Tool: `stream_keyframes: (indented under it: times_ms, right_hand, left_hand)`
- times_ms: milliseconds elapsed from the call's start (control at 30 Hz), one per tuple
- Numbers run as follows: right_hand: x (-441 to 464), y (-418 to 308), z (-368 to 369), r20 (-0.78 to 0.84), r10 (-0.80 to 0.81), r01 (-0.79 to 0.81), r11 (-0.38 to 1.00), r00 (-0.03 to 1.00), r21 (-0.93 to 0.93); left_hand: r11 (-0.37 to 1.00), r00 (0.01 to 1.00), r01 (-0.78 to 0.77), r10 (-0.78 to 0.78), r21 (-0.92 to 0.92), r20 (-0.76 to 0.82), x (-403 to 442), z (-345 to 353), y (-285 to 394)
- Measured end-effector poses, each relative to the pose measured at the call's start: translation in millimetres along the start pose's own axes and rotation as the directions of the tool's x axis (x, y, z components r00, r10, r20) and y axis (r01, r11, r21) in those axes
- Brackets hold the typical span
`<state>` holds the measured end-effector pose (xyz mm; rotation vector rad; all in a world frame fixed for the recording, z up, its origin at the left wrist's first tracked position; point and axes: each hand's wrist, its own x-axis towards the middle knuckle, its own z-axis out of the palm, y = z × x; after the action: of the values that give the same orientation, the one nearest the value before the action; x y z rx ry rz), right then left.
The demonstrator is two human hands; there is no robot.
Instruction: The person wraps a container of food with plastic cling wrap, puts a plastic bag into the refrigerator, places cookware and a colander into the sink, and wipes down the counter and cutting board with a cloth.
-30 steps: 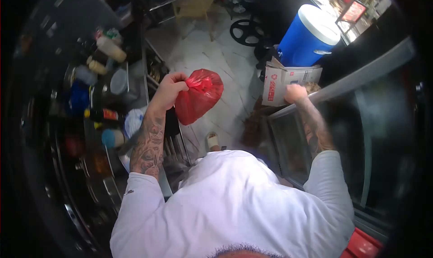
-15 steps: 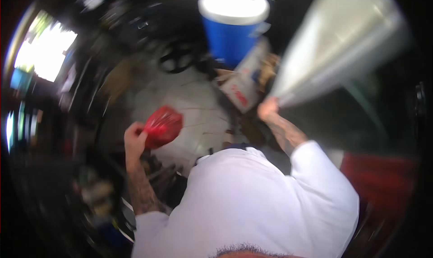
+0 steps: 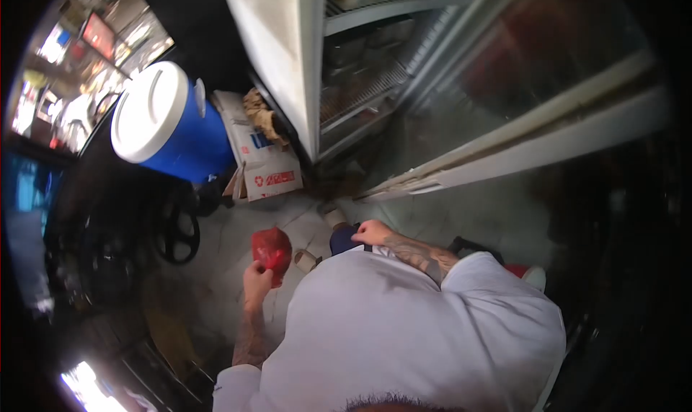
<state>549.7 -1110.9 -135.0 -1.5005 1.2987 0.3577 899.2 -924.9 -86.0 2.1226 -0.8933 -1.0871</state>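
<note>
A red plastic bag (image 3: 272, 247) with something bulky inside hangs from my left hand (image 3: 258, 281), which is closed round its gathered end. The bag is in front of my body, to the left, above the tiled floor. My right hand (image 3: 370, 233) is near my waist with its fingers curled in, and I see nothing in it. Ahead of it stands an upright fridge (image 3: 311, 87) with wire shelves. Its glass door (image 3: 504, 149) is swung open to the right, and my right hand is apart from the door's edge.
A blue drink cooler (image 3: 198, 142) with a white lid stands ahead on the left. Beside it is a cardboard box (image 3: 268, 174) holding brown paper (image 3: 263, 116). A black spoked wheel (image 3: 177, 228) is at the left. Bright shelves of goods show at the upper left.
My right hand has let go of the fridge door and dropped to my waist. The door now stands open, showing the shelves. My view has turned right, and the red bag is still in my left hand.
</note>
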Motion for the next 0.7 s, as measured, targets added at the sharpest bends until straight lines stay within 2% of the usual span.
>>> stream_keyframes:
  times_ms: [33, 67, 100, 133, 200, 267, 300, 367, 400, 467, 500, 533, 567, 600, 633, 700]
  right_hand:
    - [-3.6, 27.4, -0.2, -0.256, 0.065, -0.049, 0.997, 0.965, 0.067]
    - [-11.6, 57.0, 0.9, -0.479, 0.144, -0.084, 0.986, 0.866, 0.145]
    - [-18.5, 80.5, -7.2, -0.534, 0.252, -0.193, 0.967, 0.807, 0.164]
    - [-26.2, 105.2, -18.8, -0.512, 0.32, -0.243, 0.946, 0.797, 0.213]
    - [-56.9, 130.1, -43.7, -0.536, 0.328, -0.201, 0.938, 0.778, 0.281]
    - [-51.3, 184.2, -47.2, -0.614, 0.357, 0.036, 0.845, 0.704, 0.533]
    - [-70.9, 181.5, -47.7, -0.608, 0.374, 0.036, 0.833, 0.7, 0.553]
    - [-125.8, 163.0, -70.5, -0.463, 0.506, 0.214, 0.474, 0.728, 0.854]
    - [-123.8, 176.7, -75.1, -0.463, 0.508, 0.219, 0.468, 0.726, 0.856]
    - [-125.1, 202.1, -88.5, -0.481, 0.603, 0.326, 0.355, 0.636, 0.876]
    - [-123.6, 214.1, -97.7, -0.483, 0.634, 0.295, 0.386, 0.604, 0.874]
    - [-118.9, 225.7, -105.3, -0.472, 0.631, 0.284, 0.381, 0.616, 0.88]
    - [-114.2, 239.8, -112.6, -0.473, 0.684, 0.264, 0.394, 0.555, 0.88]
    - [-110.9, 254.1, -119.0, -0.472, 0.733, 0.243, 0.405, 0.49, 0.881]
    - [-109.2, 264.5, -125.1, -0.46, 0.734, 0.237, 0.396, 0.499, 0.887]
    - [-109.5, 283.5, -133.3, -0.41, 0.763, -0.012, 0.479, 0.5, 0.878]
  left_hand:
    - [0.998, 0.998, -0.001, 0.006, -0.071, 0.059, 1.0, 3.2, 39.0]
    - [0.991, 0.993, 0.011, 0.005, -0.133, 0.117, 0.4, 7.3, 81.1]
    - [0.981, 0.985, -0.069, 0.096, -0.182, 0.141, 15.4, 22.5, 85.0]
    - [0.962, 0.969, -0.149, 0.189, -0.23, 0.16, 31.8, 36.5, 89.3]
    - [0.939, 0.904, -0.343, 0.34, -0.037, 0.258, 51.0, 50.1, 136.0]
    - [0.895, 0.852, -0.441, 0.442, -0.071, 0.278, 72.4, 73.7, 189.2]
    - [0.882, 0.844, -0.465, 0.467, -0.072, 0.265, 85.6, 85.4, 216.6]
    - [0.833, 0.808, -0.55, 0.547, -0.051, 0.221, 107.7, 104.4, 275.1]
    - [0.789, 0.771, -0.613, 0.606, -0.029, 0.192, 120.0, 111.5, 303.3]
    - [0.798, 0.782, -0.587, 0.602, -0.133, 0.161, 147.5, 127.5, 347.2]
    - [0.793, 0.779, -0.592, 0.608, -0.144, 0.152, 153.1, 131.2, 367.0]
    - [0.789, 0.776, -0.596, 0.614, -0.149, 0.145, 154.4, 133.2, 392.1]
    - [0.755, 0.738, -0.647, 0.655, -0.107, 0.16, 172.2, 140.3, 405.3]
    - [0.782, 0.761, -0.62, 0.618, -0.061, 0.198, 186.0, 148.2, 417.2]
    - [0.747, 0.729, -0.665, 0.649, 0.0, 0.216, 198.9, 156.5, 431.6]
    - [0.707, 0.698, -0.704, 0.674, 0.063, 0.24, 230.9, 174.7, 459.0]
